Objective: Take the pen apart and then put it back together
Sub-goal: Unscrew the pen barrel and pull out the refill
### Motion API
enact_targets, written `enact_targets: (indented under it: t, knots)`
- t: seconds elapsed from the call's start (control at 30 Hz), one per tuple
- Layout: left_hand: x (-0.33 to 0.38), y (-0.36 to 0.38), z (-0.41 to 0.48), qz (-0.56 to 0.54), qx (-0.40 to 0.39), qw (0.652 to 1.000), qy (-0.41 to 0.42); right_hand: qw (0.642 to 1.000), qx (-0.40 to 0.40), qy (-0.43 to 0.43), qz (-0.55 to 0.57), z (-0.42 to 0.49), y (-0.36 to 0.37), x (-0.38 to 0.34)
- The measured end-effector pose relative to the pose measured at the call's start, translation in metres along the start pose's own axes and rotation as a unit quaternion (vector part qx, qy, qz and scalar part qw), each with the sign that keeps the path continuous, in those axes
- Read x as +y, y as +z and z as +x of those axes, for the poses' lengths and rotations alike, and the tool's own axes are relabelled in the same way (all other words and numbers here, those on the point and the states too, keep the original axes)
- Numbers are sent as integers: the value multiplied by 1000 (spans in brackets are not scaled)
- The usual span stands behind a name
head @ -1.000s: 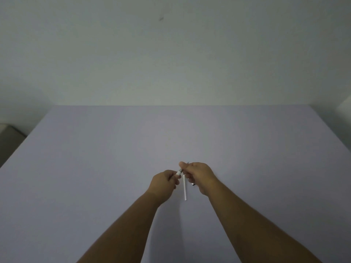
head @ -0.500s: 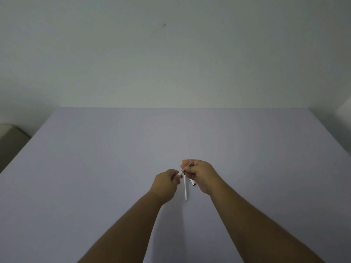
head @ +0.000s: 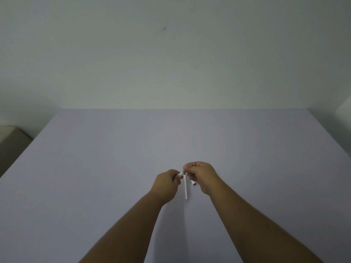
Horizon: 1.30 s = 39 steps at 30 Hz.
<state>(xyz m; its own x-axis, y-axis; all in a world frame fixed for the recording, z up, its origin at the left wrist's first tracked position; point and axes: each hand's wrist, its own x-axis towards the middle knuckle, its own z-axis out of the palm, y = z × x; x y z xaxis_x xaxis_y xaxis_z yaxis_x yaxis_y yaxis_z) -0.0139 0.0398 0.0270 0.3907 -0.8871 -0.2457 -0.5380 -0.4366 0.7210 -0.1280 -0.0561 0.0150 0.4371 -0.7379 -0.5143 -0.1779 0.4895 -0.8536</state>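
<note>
Pen (head: pixel 180 174) in pieces, held between two hands over the lilac surface (head: pixel 95 168).
Left hand (head: pixel 167 184) fingers clamped on the white barrel stub; right hand (head: pixel 203 175) fingers pinching its end; one thin refill (head: pixel 186 188) and one dark-tipped piece (head: pixel 193 182) at 6 o'clock below them.

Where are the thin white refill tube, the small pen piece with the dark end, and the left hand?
Thin white refill tube (head: pixel 186 188), head view, middle of its length.
Small pen piece with the dark end (head: pixel 193 182), head view, near its dark end.
Left hand (head: pixel 166 184), head view, back of the hand.
</note>
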Motion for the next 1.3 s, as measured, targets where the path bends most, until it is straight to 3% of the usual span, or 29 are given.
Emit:
enact_targets:
  t: [0.07, 0.23, 0.83, 1.03, 1.2, 1.3]
  knots:
    - [0, 0, 0, 1, 2, 1000, -1, 999, -12, -10, 37, 1, -1, 0]
    - [1, 1, -1, 2, -3, 1000, -6, 1000, -5, 16, -22, -2, -2, 0]
    - [-1, -1, 0, 10, 11, 1000, -5, 998, 31, 49, -6, 0, 3, -3]
    - [-1, -2, 0, 12, 14, 1000, -6, 998, 16, 23, 53, -1, 5, -3]
    - [-2, -2, 0, 14, 13, 1000, -1, 999, 31, 32, -2, -4, 6, -3]
    - [-1, -3, 0, 11, 15, 1000, -6, 999, 17, 12, 29, -4, 5, -3]
